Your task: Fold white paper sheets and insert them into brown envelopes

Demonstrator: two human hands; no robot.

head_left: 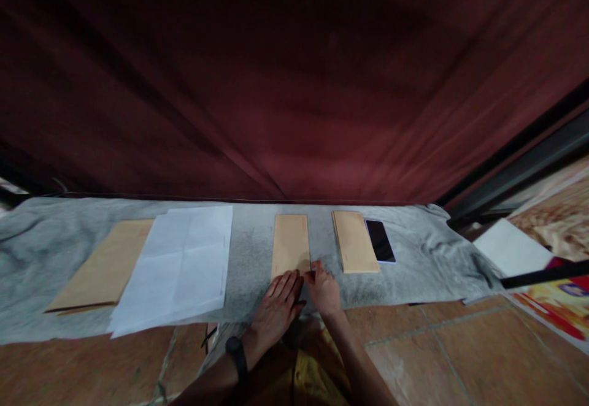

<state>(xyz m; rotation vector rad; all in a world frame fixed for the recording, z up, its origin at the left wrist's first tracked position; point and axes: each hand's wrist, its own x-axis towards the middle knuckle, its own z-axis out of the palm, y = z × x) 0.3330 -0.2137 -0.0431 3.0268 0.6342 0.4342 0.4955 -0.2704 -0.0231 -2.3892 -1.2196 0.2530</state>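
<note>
Here's the brown envelope point(291, 243) right of the white sheets point(184, 259), left hand point(275, 308) flat, fingers together, right hand point(326, 292) curled, pinch unclear, and uneven pressing could crease it if the grey cloth point(253, 240) shifts.

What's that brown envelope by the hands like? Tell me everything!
The envelope looks like flat tan paper, a long rectangle with faint reddish marks near its far right corner. It lies on the gray cloth, between the white sheets and the tan stack. The left hand covers its near end; the right hand is at its near right corner, contact unclear.
</note>
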